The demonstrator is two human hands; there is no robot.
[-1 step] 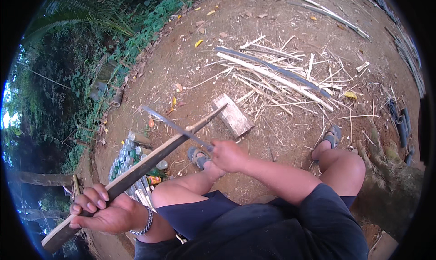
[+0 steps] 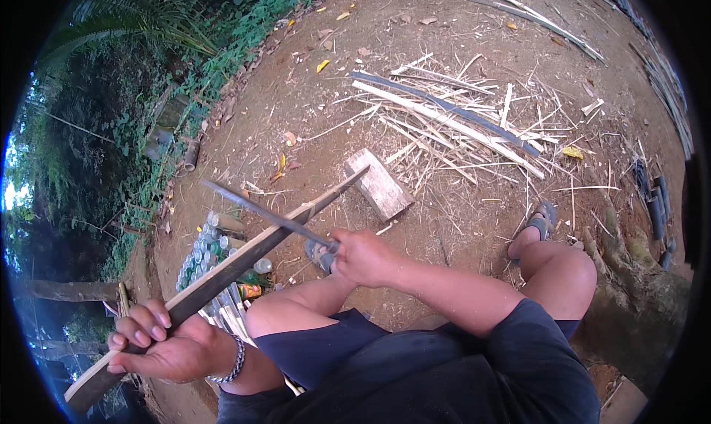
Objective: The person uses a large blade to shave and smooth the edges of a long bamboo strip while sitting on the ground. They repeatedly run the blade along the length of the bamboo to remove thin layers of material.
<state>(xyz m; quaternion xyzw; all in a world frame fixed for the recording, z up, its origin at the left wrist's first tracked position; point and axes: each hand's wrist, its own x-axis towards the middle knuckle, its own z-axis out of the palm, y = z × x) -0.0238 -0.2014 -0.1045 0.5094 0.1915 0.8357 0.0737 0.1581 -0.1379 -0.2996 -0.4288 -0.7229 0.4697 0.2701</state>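
My left hand (image 2: 174, 346) is wrapped round the near end of a long wooden slat (image 2: 235, 276), dark on its face and pale along its upper edge. The slat slopes up to the right, and its narrow far tip rests on a pale wood block (image 2: 381, 187) on the ground. In my right hand (image 2: 366, 259) is a long-bladed knife (image 2: 252, 206); my fist hides its handle. The blade points up and left and crosses the slat beyond its middle. Whether its edge bites into the slat, I cannot tell.
Cut strips (image 2: 452, 124) and shavings lie heaped beyond the block. Glass bottles (image 2: 207, 254) stand by my left leg. Dark tubes (image 2: 655, 202) and a thick tree root (image 2: 629, 291) are on the right. Green plants (image 2: 148, 113) border the dirt ground on the left.
My right hand and the knife have shifted left and slightly nearer along the slat. My left hand keeps its grip, and the slat's tip stays on the block.
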